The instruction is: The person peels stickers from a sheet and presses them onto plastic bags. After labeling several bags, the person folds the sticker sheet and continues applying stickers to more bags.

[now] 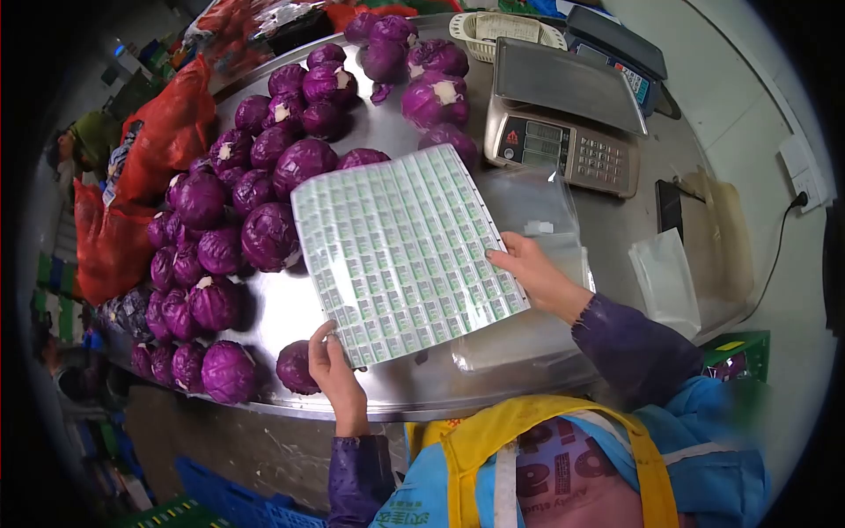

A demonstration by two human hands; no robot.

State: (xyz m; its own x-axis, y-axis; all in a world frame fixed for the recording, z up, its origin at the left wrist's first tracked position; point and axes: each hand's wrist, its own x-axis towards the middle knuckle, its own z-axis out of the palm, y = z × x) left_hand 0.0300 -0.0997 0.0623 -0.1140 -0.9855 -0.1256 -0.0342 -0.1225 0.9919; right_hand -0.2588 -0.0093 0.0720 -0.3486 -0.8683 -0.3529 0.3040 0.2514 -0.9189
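Note:
Between my two hands I hold a large sheet of small green-and-white stickers (pixel 405 255), tilted over the steel table. My left hand (pixel 337 374) pinches its lower left corner. On the right edge, my right hand (pixel 539 275) grips it with the thumb on top. A single red cabbage (pixel 297 367) lies just left of my left hand, partly hidden behind it. Many more red cabbages (pixel 255 189) are heaped beyond the sheet's left side. Clear plastic bags (pixel 528 207) lie flat under and beside the sheet's right part.
A digital scale (pixel 568 114) stands at the back right, with a white basket (pixel 509 33) and a second scale (pixel 616 62) behind it. More plastic bags (pixel 666 277) lie at right. Red mesh sacks (pixel 167 132) line the far left edge. Blue crates (pixel 238 493) sit below the steel table (pixel 422 407).

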